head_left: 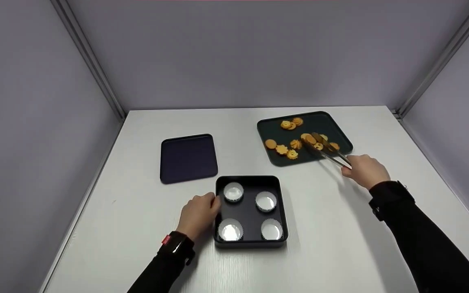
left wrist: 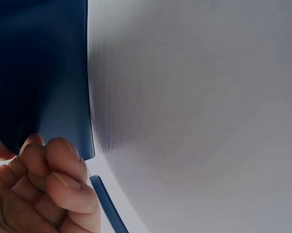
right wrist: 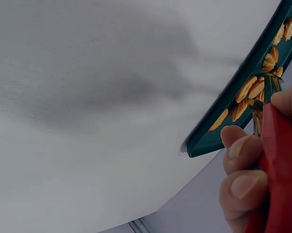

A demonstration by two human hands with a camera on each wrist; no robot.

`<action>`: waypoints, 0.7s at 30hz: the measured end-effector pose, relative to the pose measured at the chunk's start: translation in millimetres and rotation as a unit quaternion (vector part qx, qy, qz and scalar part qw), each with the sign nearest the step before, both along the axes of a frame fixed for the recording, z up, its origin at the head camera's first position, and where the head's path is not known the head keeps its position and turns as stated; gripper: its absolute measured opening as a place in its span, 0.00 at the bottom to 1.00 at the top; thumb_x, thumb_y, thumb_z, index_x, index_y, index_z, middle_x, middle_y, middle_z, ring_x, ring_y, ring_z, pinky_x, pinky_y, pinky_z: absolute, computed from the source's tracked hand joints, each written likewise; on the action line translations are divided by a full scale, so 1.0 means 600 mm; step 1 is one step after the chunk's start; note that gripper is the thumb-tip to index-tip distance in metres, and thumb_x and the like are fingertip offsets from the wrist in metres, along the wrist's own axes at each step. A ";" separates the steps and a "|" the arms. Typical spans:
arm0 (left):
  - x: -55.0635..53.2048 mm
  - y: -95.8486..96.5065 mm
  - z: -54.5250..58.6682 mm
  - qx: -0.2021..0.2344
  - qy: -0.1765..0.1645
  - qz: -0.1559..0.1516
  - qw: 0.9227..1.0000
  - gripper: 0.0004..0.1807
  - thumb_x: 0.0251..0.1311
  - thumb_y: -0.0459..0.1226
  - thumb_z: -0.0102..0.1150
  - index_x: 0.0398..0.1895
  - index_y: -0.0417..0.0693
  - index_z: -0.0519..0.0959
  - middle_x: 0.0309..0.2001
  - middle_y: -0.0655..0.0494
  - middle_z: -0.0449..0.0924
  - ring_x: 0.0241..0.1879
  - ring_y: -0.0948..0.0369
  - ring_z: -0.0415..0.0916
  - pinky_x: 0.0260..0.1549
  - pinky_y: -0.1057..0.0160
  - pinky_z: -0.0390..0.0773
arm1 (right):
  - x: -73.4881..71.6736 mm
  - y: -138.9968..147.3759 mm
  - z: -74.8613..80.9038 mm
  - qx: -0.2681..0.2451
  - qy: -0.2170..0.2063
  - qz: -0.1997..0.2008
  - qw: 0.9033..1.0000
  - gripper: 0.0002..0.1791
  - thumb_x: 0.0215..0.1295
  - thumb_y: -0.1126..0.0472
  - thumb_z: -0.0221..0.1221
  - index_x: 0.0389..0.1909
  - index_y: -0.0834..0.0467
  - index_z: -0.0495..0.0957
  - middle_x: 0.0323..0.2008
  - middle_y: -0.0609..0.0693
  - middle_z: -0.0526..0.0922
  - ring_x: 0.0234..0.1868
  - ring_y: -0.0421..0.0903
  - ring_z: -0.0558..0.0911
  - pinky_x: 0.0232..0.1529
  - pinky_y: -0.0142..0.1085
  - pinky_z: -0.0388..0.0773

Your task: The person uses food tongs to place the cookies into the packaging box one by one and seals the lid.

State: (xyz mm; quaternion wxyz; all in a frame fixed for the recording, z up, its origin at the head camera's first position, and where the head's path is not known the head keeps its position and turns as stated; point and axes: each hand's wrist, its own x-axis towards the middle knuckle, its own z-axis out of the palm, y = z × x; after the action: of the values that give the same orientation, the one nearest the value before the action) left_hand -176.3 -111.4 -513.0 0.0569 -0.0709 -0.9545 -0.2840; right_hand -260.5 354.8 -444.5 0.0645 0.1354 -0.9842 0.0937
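Observation:
My left hand (head_left: 198, 213) grips the left wall of a square, dark, deep baking pan (head_left: 250, 244). In the left wrist view its fingers curl against the pan's outer wall (left wrist: 54, 82). Inside the pan stand several white fluted baking cups (head_left: 266, 202), with nothing in them. My right hand (head_left: 367, 171) holds metal tongs (head_left: 333, 159), whose red grip (right wrist: 279, 150) fills the right wrist view's edge. The tong tips reach among golden cookies (head_left: 282, 149) on a dark green tray (head_left: 320, 122). Whether a cookie sits between the tips, I cannot tell.
A smaller dark purple-blue tray (head_left: 188, 158) lies bare left of the green tray, behind the pan. Everything stands on a white table (head_left: 136, 228), with grey panels (head_left: 234, 53) along its back and both sides.

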 end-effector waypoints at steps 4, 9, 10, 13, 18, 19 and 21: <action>0.000 0.000 -0.001 0.006 -0.002 0.001 1.000 0.20 0.72 0.43 0.53 0.19 0.52 0.66 0.16 0.56 0.65 0.17 0.57 0.64 0.18 0.54 0.65 | -0.003 -0.001 0.003 -0.004 -0.003 -0.003 1.000 0.14 0.64 0.63 0.63 0.24 0.60 0.69 0.20 0.56 0.75 0.18 0.51 0.69 0.22 0.47 0.66; 0.000 0.000 -0.003 0.010 0.001 0.002 1.000 0.20 0.72 0.42 0.54 0.19 0.52 0.66 0.16 0.56 0.65 0.17 0.57 0.64 0.18 0.54 0.65 | -0.003 0.003 0.002 -0.005 -0.003 -0.002 1.000 0.13 0.65 0.64 0.62 0.24 0.60 0.70 0.19 0.55 0.75 0.18 0.50 0.69 0.22 0.46 0.65; 0.000 0.000 -0.004 0.009 0.001 0.002 1.000 0.20 0.72 0.42 0.55 0.19 0.52 0.66 0.16 0.57 0.65 0.17 0.57 0.64 0.18 0.54 0.65 | -0.003 0.005 0.001 -0.005 -0.005 -0.002 1.000 0.13 0.65 0.64 0.62 0.24 0.60 0.70 0.19 0.55 0.74 0.18 0.50 0.69 0.22 0.46 0.65; 0.001 0.001 -0.004 0.008 0.000 0.004 1.000 0.20 0.72 0.43 0.55 0.19 0.52 0.65 0.16 0.57 0.64 0.17 0.57 0.63 0.18 0.54 0.65 | 0.000 0.007 0.000 -0.007 -0.007 -0.005 1.000 0.14 0.66 0.64 0.61 0.23 0.59 0.69 0.18 0.52 0.71 0.18 0.48 0.67 0.23 0.43 0.63; 0.002 0.000 -0.002 0.006 -0.001 0.003 1.000 0.20 0.72 0.43 0.54 0.19 0.52 0.66 0.16 0.57 0.64 0.17 0.57 0.64 0.18 0.54 0.65 | 0.004 0.010 0.000 -0.007 -0.011 -0.005 1.000 0.15 0.68 0.66 0.58 0.21 0.57 0.67 0.16 0.50 0.67 0.18 0.46 0.64 0.22 0.40 0.58; 0.002 0.000 -0.002 0.005 -0.002 0.003 1.000 0.20 0.72 0.43 0.54 0.19 0.52 0.66 0.16 0.57 0.65 0.17 0.58 0.64 0.18 0.55 0.65 | 0.005 0.011 -0.001 -0.007 -0.011 -0.005 1.000 0.15 0.68 0.66 0.57 0.22 0.56 0.67 0.16 0.49 0.68 0.18 0.46 0.64 0.22 0.39 0.58; 0.002 0.000 -0.002 0.003 -0.001 0.001 1.000 0.20 0.72 0.43 0.54 0.19 0.52 0.66 0.16 0.58 0.65 0.17 0.58 0.64 0.18 0.55 0.65 | 0.006 0.012 -0.001 -0.006 -0.007 -0.005 1.000 0.15 0.69 0.67 0.57 0.22 0.57 0.68 0.16 0.49 0.69 0.17 0.46 0.64 0.21 0.39 0.58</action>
State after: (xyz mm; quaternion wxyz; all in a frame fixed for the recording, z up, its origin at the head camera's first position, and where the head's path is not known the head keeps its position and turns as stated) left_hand -175.2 -111.5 -514.5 0.0562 -0.0692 -0.9538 -0.2870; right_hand -256.7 362.2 -445.3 0.0593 0.1296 -0.9848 0.0997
